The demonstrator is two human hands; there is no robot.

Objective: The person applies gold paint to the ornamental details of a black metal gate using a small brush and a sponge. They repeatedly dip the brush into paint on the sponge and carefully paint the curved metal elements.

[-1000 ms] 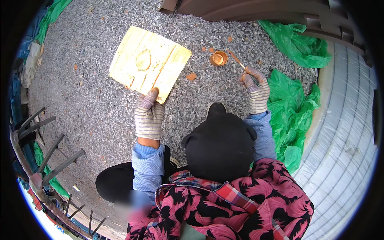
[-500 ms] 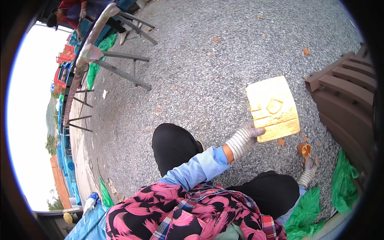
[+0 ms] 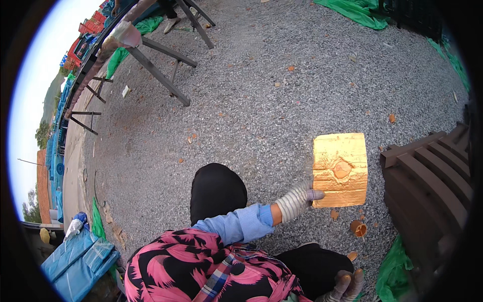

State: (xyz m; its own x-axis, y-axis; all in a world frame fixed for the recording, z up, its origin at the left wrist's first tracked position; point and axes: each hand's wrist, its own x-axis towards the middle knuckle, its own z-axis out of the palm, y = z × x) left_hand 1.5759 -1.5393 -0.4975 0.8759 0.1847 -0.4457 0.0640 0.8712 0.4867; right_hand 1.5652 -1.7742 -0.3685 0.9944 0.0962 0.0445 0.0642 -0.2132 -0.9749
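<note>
A gold-coated rectangular panel [image 3: 340,156] is upheld over the gravel, with creases across it and a rough diamond-shaped mark in its middle. My left hand [image 3: 298,200], in a striped glove, is closed on the panel's lower left edge, thumb on the front. Just below the panel stands a small orange-brown cup [image 3: 357,228] on the ground, a thin stick poking from its mouth. My right hand [image 3: 345,286], gloved too, is beside my right knee at the lower edge. Its fingertips are bare of the glove and apart, with nothing visible in them; part of the hand is cut off.
Brown slatted plastic pieces [image 3: 427,186] stand close on the right, above green plastic sheeting [image 3: 395,272]. A long table on grey trestle legs [image 3: 161,75] runs along the left. Blue wrapped bundles [image 3: 80,261] lie lower left. Orange flakes dot the grey gravel [image 3: 261,110].
My right hand has drawn back from the cup toward my knee. The panel is lower in view and more upright, still in my left hand. The view has shifted.
</note>
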